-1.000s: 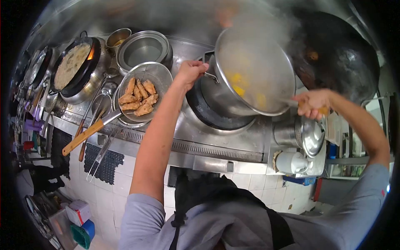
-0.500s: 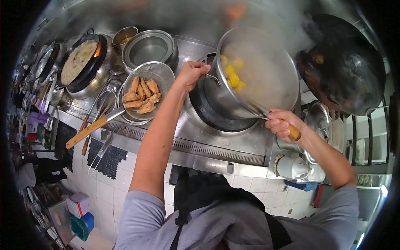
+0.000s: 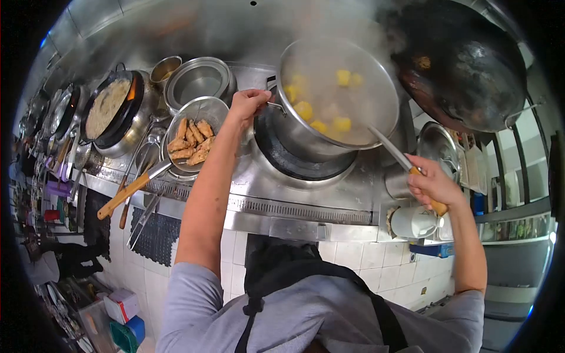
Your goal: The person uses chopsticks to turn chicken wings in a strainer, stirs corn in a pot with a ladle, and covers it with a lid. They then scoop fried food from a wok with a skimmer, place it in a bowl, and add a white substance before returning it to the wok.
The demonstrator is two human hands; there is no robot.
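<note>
A big steel pot (image 3: 318,143) stands on the stove burner (image 3: 294,170), with steaming liquid inside. Yellow corn pieces (image 3: 342,124) float in it. My left hand (image 3: 249,106) is closed around the wire handle (image 3: 276,106) on the pot's left side. In my right hand (image 3: 434,182) is a long-handled cooking utensil (image 3: 395,150) with a wooden grip and metal shaft. The shaft slants over the pot's front right rim; its far end is hidden in the steamy liquid, so its kind does not show. Left of my forearm, a wooden-handled strainer (image 3: 220,112) holds fried chicken pieces (image 3: 191,141).
Behind the strainer stand a lidless steel pot (image 3: 176,94) and a small pot (image 3: 166,69). A wok of bubbling oil (image 3: 109,109) is farther left. A large blackened wok (image 3: 465,70) leans at the back right. A white jug (image 3: 412,223) stands at the right.
My right hand has moved right and lower, and the utensil's shaft shows more. Corn pieces have spread through the liquid. My left hand stays at the pot's handle. The view has shifted slightly.
</note>
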